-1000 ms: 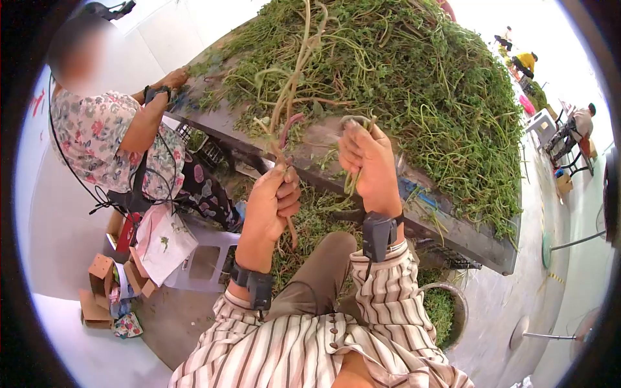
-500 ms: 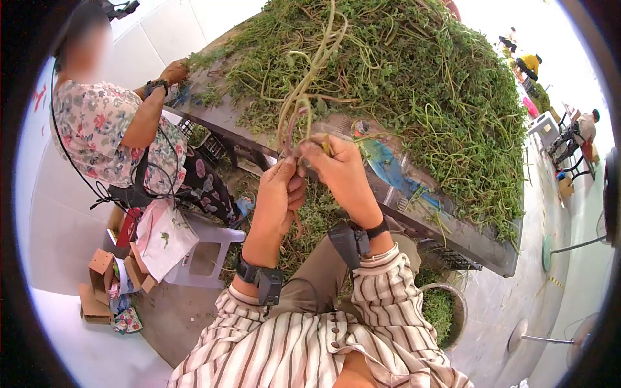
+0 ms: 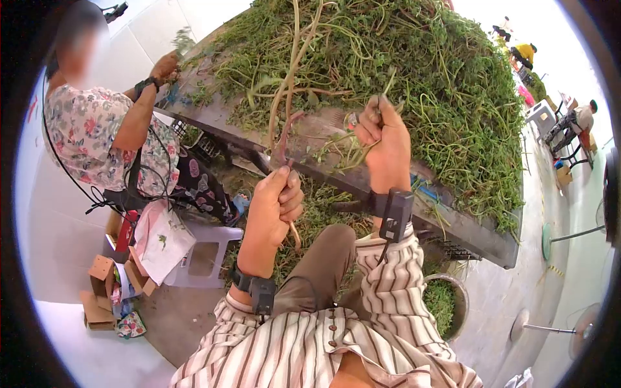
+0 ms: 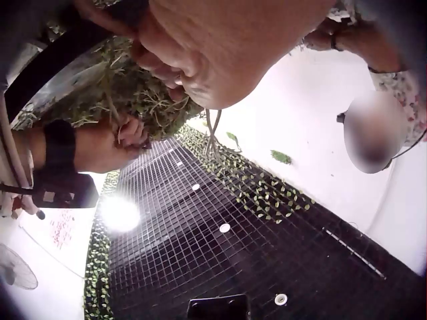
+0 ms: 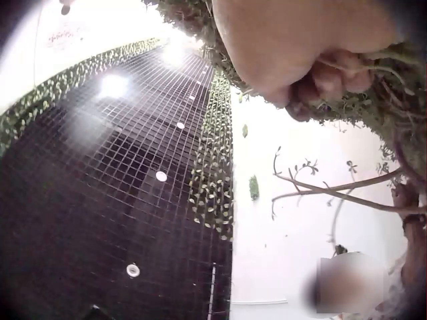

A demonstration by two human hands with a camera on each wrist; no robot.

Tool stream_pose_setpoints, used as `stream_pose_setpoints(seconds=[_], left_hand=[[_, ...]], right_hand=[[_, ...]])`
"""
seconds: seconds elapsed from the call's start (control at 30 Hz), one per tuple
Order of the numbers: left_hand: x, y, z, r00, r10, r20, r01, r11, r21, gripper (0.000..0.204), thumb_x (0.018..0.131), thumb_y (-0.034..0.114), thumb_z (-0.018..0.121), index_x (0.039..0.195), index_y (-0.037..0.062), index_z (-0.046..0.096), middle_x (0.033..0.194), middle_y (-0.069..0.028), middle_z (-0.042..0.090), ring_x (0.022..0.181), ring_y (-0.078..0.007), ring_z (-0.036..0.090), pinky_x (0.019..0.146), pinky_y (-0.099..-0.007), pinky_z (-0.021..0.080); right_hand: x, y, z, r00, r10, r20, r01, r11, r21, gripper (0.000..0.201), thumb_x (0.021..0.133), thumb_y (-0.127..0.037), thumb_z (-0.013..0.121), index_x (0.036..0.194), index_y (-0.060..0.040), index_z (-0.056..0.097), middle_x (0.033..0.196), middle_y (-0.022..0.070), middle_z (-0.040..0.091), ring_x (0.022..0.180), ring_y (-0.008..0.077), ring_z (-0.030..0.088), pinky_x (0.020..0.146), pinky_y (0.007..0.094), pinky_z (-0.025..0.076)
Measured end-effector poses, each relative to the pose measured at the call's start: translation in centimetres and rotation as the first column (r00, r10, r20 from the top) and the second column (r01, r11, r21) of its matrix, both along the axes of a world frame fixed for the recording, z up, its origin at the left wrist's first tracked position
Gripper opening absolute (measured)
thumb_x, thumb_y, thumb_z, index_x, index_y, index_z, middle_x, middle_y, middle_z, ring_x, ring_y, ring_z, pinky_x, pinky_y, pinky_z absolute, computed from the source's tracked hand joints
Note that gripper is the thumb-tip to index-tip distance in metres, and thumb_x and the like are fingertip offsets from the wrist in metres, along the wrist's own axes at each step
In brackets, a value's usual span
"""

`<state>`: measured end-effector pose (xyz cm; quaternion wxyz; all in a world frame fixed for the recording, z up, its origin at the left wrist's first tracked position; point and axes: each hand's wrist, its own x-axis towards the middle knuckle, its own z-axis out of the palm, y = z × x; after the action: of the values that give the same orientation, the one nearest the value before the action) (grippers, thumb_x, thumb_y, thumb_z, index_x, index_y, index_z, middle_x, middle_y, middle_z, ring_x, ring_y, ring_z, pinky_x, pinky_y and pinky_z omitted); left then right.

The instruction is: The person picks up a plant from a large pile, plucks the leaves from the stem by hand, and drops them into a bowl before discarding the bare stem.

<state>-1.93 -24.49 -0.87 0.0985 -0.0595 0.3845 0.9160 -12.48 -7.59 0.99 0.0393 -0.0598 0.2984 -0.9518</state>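
In the head view my left hand [image 3: 275, 204] grips the reddish lower end of a few long, bare stems [image 3: 292, 71] that rise over the table. A short brownish end pokes out below its fingers. My right hand [image 3: 389, 145], apart from it to the right and higher, has its fingers curled around thin green stems [image 3: 352, 150] that stick out on its left side. In the right wrist view a pale stem [image 5: 377, 70] shows at the curled fingers of that hand. Behind both hands, a big heap of leafy green stems [image 3: 414, 58] covers the table.
The dark table [image 3: 475, 242] has its edge just beyond my knees. Another person [image 3: 107, 139] sits at left, handling greens. Beside my right sleeve a round tub [image 3: 460, 310] holds leaves. A pale plastic stool [image 3: 207, 255] and cardboard boxes [image 3: 100, 275] stand at lower left.
My right hand first came left to the stems beside my left hand, then drew away right and up with green stems in its fingers. The left hand keeps its grip.
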Motion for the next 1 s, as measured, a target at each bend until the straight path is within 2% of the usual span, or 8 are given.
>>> stream_pose_setpoints(seconds=[0.23, 0.37, 0.43, 0.57, 0.67, 0.73, 0.83, 1.0], left_hand=[[-0.6, 1.4, 0.6, 0.979, 0.196, -0.063, -0.206, 0.912, -0.355, 0.026, 0.091, 0.028, 0.047, 0.079, 0.0057, 0.050, 0.055, 0.0080, 0.031, 0.042, -0.0010, 0.026, 0.037, -0.0172, 0.019], [-0.3, 1.1, -0.1, 0.987, 0.132, -0.096, -0.163, 0.846, -0.508, 0.025, 0.091, 0.027, 0.047, 0.081, 0.0041, 0.053, 0.056, 0.0070, 0.033, 0.046, -0.0022, 0.027, 0.042, -0.0193, 0.023], [-0.2, 1.4, -0.3, 0.966, 0.142, -0.216, -0.258, 0.586, -0.768, 0.024, 0.091, 0.025, 0.047, 0.085, 0.0032, 0.055, 0.059, 0.0057, 0.037, 0.051, -0.0039, 0.028, 0.046, -0.0217, 0.025], [-0.2, 1.7, -0.1, 0.928, 0.144, -0.343, -0.369, 0.463, -0.806, 0.021, 0.090, 0.023, 0.048, 0.087, 0.0031, 0.055, 0.061, 0.0048, 0.039, 0.055, -0.0055, 0.029, 0.050, -0.0238, 0.026], [-0.4, 1.6, 0.1, 0.927, 0.100, -0.360, -0.357, 0.527, -0.772, 0.019, 0.089, 0.022, 0.050, 0.085, 0.0038, 0.055, 0.060, 0.0043, 0.039, 0.053, -0.0039, 0.030, 0.046, -0.0216, 0.026], [-0.4, 1.6, 0.8, 0.982, 0.140, -0.128, -0.185, 0.856, -0.482, 0.022, 0.089, 0.025, 0.050, 0.084, 0.0040, 0.055, 0.059, 0.0035, 0.039, 0.048, -0.0027, 0.032, 0.042, -0.0184, 0.024], [-0.6, 1.3, 1.3, 0.983, 0.170, -0.065, -0.180, 0.964, -0.195, 0.027, 0.089, 0.030, 0.051, 0.086, 0.0037, 0.056, 0.058, 0.0033, 0.039, 0.044, -0.0021, 0.031, 0.038, -0.0160, 0.021], [-0.8, 0.9, 1.0, 0.994, 0.087, -0.072, -0.103, 0.962, -0.254, 0.033, 0.088, 0.035, 0.051, 0.089, 0.0030, 0.058, 0.060, 0.0020, 0.046, 0.043, -0.0023, 0.032, 0.036, -0.0163, 0.020]], right_hand=[[3.2, -2.2, 1.0, 0.995, 0.096, 0.006, -0.094, 0.949, 0.299, 0.014, 0.087, -0.011, 0.048, 0.086, -0.0013, 0.057, 0.061, -0.0008, 0.047, 0.044, 0.0043, 0.035, 0.038, 0.0195, 0.025], [3.5, -2.8, 0.6, 0.984, 0.178, -0.012, -0.164, 0.928, 0.335, 0.009, 0.085, -0.011, 0.050, 0.087, -0.0037, 0.055, 0.064, -0.0012, 0.047, 0.044, 0.0035, 0.034, 0.038, 0.0184, 0.025], [3.4, -2.9, 0.5, 0.982, 0.186, -0.015, -0.171, 0.931, 0.322, 0.008, 0.085, -0.011, 0.051, 0.087, -0.0045, 0.054, 0.064, -0.0016, 0.046, 0.044, 0.0031, 0.034, 0.039, 0.0182, 0.025], [3.4, -3.1, 0.7, 0.972, 0.226, 0.061, -0.234, 0.948, 0.216, 0.007, 0.086, -0.014, 0.051, 0.085, -0.0071, 0.052, 0.063, -0.0017, 0.044, 0.045, 0.0027, 0.033, 0.039, 0.0179, 0.025], [3.0, -3.2, 0.5, 0.975, 0.208, 0.079, -0.217, 0.968, 0.125, 0.006, 0.085, -0.013, 0.051, 0.082, -0.0080, 0.050, 0.061, -0.0012, 0.043, 0.044, 0.0033, 0.032, 0.039, 0.0182, 0.026], [2.6, -2.9, 0.4, 0.975, 0.206, 0.078, -0.213, 0.972, 0.101, 0.007, 0.085, -0.013, 0.051, 0.081, -0.0083, 0.050, 0.061, -0.0009, 0.043, 0.043, 0.0039, 0.031, 0.039, 0.0186, 0.026], [2.6, -2.6, 0.2, 0.968, 0.230, 0.105, -0.239, 0.967, 0.090, 0.007, 0.084, -0.011, 0.051, 0.078, -0.0080, 0.048, 0.059, -0.0010, 0.042, 0.043, 0.0049, 0.031, 0.038, 0.0196, 0.026], [2.9, -2.4, 0.6, 0.975, 0.209, 0.070, -0.217, 0.965, 0.145, 0.007, 0.083, -0.010, 0.050, 0.077, -0.0071, 0.047, 0.059, -0.0013, 0.042, 0.043, 0.0047, 0.031, 0.038, 0.0196, 0.026]])
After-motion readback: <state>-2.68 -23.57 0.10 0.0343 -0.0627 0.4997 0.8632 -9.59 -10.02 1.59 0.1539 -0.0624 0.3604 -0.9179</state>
